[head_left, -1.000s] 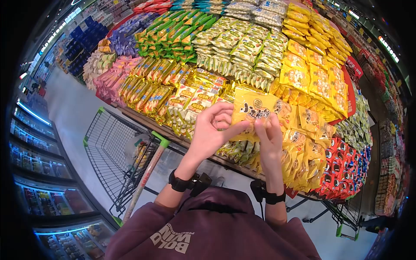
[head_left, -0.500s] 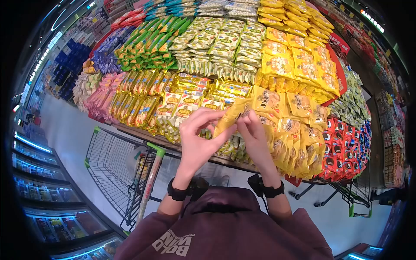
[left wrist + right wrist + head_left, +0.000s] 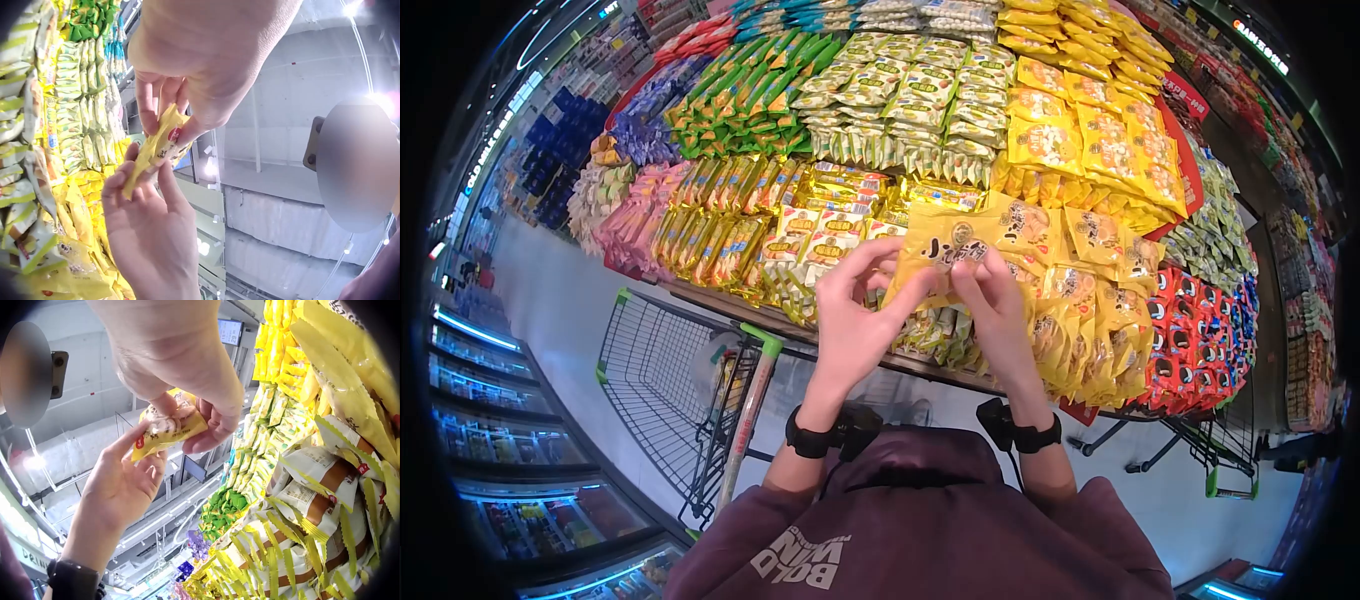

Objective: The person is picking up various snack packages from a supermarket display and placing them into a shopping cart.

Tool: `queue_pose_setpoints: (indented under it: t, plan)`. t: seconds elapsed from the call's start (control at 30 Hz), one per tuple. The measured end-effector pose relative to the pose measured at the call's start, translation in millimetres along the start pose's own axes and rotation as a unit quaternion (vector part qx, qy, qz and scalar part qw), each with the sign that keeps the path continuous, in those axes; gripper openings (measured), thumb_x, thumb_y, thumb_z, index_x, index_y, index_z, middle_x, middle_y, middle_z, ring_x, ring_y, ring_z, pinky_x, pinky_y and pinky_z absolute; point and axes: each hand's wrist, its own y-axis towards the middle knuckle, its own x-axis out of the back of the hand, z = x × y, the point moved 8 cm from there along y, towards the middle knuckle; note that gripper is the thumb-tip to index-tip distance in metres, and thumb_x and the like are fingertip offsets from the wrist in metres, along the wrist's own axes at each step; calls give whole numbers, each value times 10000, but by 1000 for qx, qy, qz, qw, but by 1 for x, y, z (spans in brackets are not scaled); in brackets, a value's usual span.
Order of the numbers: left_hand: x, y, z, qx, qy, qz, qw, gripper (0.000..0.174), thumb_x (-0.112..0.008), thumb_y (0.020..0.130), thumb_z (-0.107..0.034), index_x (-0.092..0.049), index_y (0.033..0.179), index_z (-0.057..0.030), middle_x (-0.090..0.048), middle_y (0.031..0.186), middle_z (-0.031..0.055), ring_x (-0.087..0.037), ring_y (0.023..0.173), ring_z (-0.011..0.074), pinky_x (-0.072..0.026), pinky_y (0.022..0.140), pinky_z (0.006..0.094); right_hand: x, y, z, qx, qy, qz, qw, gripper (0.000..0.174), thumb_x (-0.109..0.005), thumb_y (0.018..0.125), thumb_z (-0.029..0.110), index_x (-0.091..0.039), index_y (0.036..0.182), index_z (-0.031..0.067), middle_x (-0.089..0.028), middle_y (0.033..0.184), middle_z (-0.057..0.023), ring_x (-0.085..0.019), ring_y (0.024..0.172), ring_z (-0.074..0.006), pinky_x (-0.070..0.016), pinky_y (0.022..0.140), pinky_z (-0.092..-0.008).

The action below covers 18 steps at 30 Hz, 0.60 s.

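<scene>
A yellow snack packet [image 3: 945, 238] with dark lettering is held up in front of the display, its printed face toward the head camera. On its left side, my left hand [image 3: 852, 308] pinches it between thumb and curled fingers. From the lower right, my right hand [image 3: 998, 312] pinches it as well, thumb on the front. The left wrist view shows the packet [image 3: 159, 145] slanting between both hands. In the right wrist view, fingers cover part of the packet [image 3: 169, 428]. Similar yellow packets [image 3: 1090, 310] are stacked just right of my right hand.
A sloped display carries gold packets [image 3: 715, 240], green packets [image 3: 750, 95], pale green packets [image 3: 920, 90] and red packets [image 3: 1190, 340]. A wire shopping cart [image 3: 665, 370] stands at left, another cart [image 3: 1225, 460] at right. Lit freezer cases [image 3: 510, 430] line the left side.
The packet was turned nearly edge-on half a second ago and now faces the head camera again. Both hands have kept hold of it. The head view has shifted since one second ago.
</scene>
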Motion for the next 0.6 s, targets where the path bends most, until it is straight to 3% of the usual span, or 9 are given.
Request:
queue_pose_setpoints:
  t: [0.03, 0.1, 0.13, 0.3, 0.4, 0.5, 0.6]
  plan:
    - [0, 1, 2, -4, 1, 27, 1000, 328, -688, 836, 7, -581, 1144, 39, -669, 1003, 85, -636, 882, 87, -513, 728, 214, -4, 0, 9, 34, 2, 1, 999, 282, -577, 956, 148, -504, 1189, 7, -627, 996, -34, -548, 951, -49, -431, 808, -212]
    - [3, 2, 17, 39, -68, 40, 996, 345, -660, 864, -3, -541, 1185, 38, -649, 1063, 98, -620, 953, 112, -499, 804, 231, -13, 0, 26, 101, 8, 3, 995, 314, -638, 915, 119, -512, 1176, 0, -634, 969, -30, -561, 920, -46, -437, 774, -208]
    - [3, 2, 25, 60, -102, 46, 992, 353, -645, 878, -8, -521, 1205, 38, -639, 1093, 105, -613, 989, 124, -492, 842, 240, -13, -1, 24, 94, -13, 7, 995, 327, -654, 900, 109, -516, 1174, -4, -638, 954, -28, -569, 903, -47, -444, 765, -210]
    - [4, -2, 41, 69, -114, 61, 989, 332, -614, 910, -33, -499, 1214, 33, -641, 1090, 94, -609, 970, 102, -481, 824, 223, -14, -3, 18, 101, -49, 13, 994, 400, -729, 833, 85, -529, 1163, -21, -647, 899, -29, -596, 816, -56, -470, 720, -223]
    - [7, -4, 48, 82, -128, 60, 986, 334, -608, 895, 10, -494, 1208, 32, -648, 1083, 105, -614, 958, 98, -480, 832, 222, -16, -5, 19, 136, -20, -2, 991, 389, -744, 820, 77, -554, 1148, -11, -652, 934, -32, -590, 814, -52, -467, 723, -219]
    - [10, -3, 51, 72, -104, 63, 990, 346, -612, 872, 32, -521, 1206, 31, -651, 1098, 102, -621, 981, 119, -484, 862, 238, -14, -8, 24, 147, -88, -14, 985, 324, -753, 770, 26, -625, 1068, 27, -658, 1026, -54, -598, 839, -67, -469, 739, -216]
    - [11, -2, 37, 49, -55, 78, 994, 377, -656, 816, 35, -566, 1183, 27, -652, 1122, 108, -624, 1012, 142, -494, 884, 263, -18, -11, 45, 205, -171, 9, 964, 306, -716, 670, -55, -682, 952, 60, -646, 1119, -66, -613, 931, -140, -477, 807, -264]
